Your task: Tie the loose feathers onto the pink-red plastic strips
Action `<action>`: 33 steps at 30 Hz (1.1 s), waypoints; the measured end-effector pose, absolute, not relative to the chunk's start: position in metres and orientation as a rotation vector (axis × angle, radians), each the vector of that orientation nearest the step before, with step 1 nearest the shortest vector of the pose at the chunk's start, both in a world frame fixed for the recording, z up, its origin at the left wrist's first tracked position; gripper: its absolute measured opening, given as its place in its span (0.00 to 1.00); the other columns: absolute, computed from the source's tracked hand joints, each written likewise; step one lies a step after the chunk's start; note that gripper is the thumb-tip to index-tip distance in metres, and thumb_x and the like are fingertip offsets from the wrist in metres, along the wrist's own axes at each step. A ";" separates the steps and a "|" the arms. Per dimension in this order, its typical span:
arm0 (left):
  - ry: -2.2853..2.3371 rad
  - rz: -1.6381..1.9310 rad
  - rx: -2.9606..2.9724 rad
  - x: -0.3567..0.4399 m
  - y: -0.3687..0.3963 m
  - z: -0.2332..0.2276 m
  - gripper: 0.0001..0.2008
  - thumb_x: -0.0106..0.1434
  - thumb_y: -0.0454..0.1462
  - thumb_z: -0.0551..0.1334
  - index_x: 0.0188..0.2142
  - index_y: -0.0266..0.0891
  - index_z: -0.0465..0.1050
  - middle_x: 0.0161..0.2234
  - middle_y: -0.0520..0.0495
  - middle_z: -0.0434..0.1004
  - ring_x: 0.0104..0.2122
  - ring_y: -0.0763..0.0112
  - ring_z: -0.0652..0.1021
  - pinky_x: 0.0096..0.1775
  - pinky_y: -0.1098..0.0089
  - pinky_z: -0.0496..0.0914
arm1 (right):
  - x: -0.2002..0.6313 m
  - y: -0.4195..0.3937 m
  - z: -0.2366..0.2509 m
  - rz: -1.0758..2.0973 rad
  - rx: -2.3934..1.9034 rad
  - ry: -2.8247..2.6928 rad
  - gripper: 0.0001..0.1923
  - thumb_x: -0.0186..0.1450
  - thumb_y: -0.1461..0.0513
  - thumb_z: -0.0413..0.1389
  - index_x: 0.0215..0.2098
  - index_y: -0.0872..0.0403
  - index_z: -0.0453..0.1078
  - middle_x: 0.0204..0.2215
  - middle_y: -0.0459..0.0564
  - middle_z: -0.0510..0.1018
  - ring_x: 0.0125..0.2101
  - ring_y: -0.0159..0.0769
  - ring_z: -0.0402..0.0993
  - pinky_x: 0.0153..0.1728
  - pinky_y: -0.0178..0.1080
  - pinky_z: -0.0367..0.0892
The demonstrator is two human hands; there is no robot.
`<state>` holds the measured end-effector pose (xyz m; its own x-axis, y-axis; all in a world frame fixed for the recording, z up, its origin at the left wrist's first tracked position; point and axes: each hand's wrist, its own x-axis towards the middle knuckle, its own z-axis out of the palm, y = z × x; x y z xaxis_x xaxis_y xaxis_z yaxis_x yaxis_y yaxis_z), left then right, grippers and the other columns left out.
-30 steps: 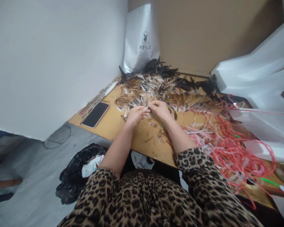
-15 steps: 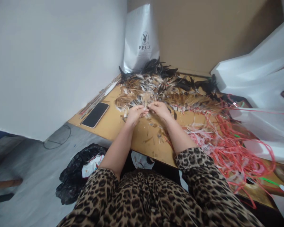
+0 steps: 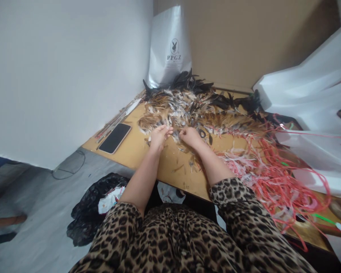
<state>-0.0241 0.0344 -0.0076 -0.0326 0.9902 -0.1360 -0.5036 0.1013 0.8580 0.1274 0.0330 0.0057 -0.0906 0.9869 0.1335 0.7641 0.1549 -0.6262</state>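
Note:
My left hand [image 3: 160,137] is closed in a pinch at the near edge of a large pile of feathers [image 3: 184,102]. Whatever its fingertips hold is too small to make out. Just to its right, my right hand [image 3: 190,136] has its fingers curled in, and what they grip is hidden. A small gap separates the hands. The feathers are brown, white and black, the black ones mostly at the back. A black loop, like a scissors handle [image 3: 202,133], lies beside my right hand. Small loose feathers [image 3: 191,163] are scattered nearer my body.
A phone [image 3: 115,138] and thin sticks [image 3: 113,118] lie at the table's left. Tangled red and white plastic strips [image 3: 275,178] cover the right side. A white printed bag [image 3: 170,49] stands behind; white sheeting [image 3: 307,91] is at right. A black plastic bag [image 3: 88,212] sits on the floor.
My hands have moved slightly apart. The light-brown feather that stood at my fingertips no longer shows there. The black loop beside my right hand is now plainly visible.

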 end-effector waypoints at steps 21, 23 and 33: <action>0.912 1.205 0.727 -0.022 0.028 -0.005 0.08 0.49 0.34 0.65 0.30 0.33 0.70 0.28 0.46 0.77 0.23 0.78 0.75 0.24 0.79 0.66 | 0.120 0.033 0.016 1.240 -1.229 -1.191 0.12 0.46 0.57 0.60 0.24 0.58 0.68 0.14 0.41 0.67 0.15 0.22 0.57 0.17 0.29 0.52; 0.899 1.188 0.746 -0.022 0.028 -0.004 0.09 0.49 0.34 0.65 0.30 0.32 0.70 0.28 0.45 0.77 0.23 0.78 0.75 0.24 0.80 0.65 | 0.119 0.033 0.014 1.214 -1.225 -1.212 0.12 0.46 0.57 0.60 0.24 0.58 0.69 0.15 0.41 0.67 0.15 0.22 0.57 0.18 0.29 0.53; 0.840 1.146 0.753 -0.020 0.027 -0.002 0.08 0.47 0.32 0.66 0.28 0.31 0.70 0.23 0.46 0.75 0.22 0.80 0.75 0.25 0.81 0.66 | 0.115 0.033 0.009 1.226 -1.162 -1.249 0.11 0.46 0.59 0.60 0.25 0.58 0.70 0.18 0.43 0.72 0.19 0.25 0.64 0.25 0.30 0.60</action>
